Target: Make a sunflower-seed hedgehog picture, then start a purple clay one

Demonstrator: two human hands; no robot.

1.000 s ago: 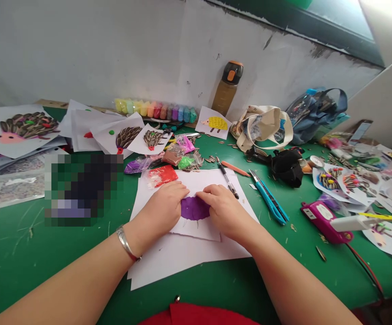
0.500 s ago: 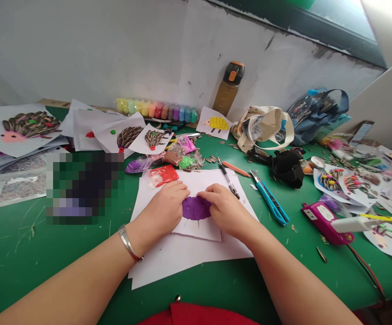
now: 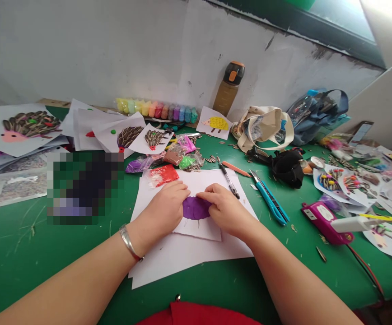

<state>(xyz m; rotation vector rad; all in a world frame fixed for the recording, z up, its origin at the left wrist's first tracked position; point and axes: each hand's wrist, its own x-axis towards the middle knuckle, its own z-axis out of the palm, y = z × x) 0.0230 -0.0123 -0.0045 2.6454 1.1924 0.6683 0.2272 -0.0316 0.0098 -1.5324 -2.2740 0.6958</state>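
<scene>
A flattened purple clay oval (image 3: 196, 209) lies on a small white card (image 3: 203, 229), which rests on larger white sheets (image 3: 155, 266). My left hand (image 3: 169, 205) lies over the card's left side, its fingers close together at the oval's upper left edge. My right hand (image 3: 225, 207) has its index fingertip on the upper right edge of the clay, the other fingers curled. Thin pencil lines show below the oval. Whether either hand grips anything is hidden. A red clay packet (image 3: 164, 175) sits just beyond my left hand.
A pen (image 3: 229, 181), an orange stick (image 3: 236, 169) and a blue cutter (image 3: 268, 198) lie to the right. Further right is a magenta glue gun (image 3: 326, 223). Clay packets, seeds and hedgehog pictures (image 3: 153, 139) lie behind. A bottle (image 3: 229, 90) leans on the wall.
My right index finger has shifted very slightly left along the top edge of the purple clay. Otherwise both hands stay nearly where they were.
</scene>
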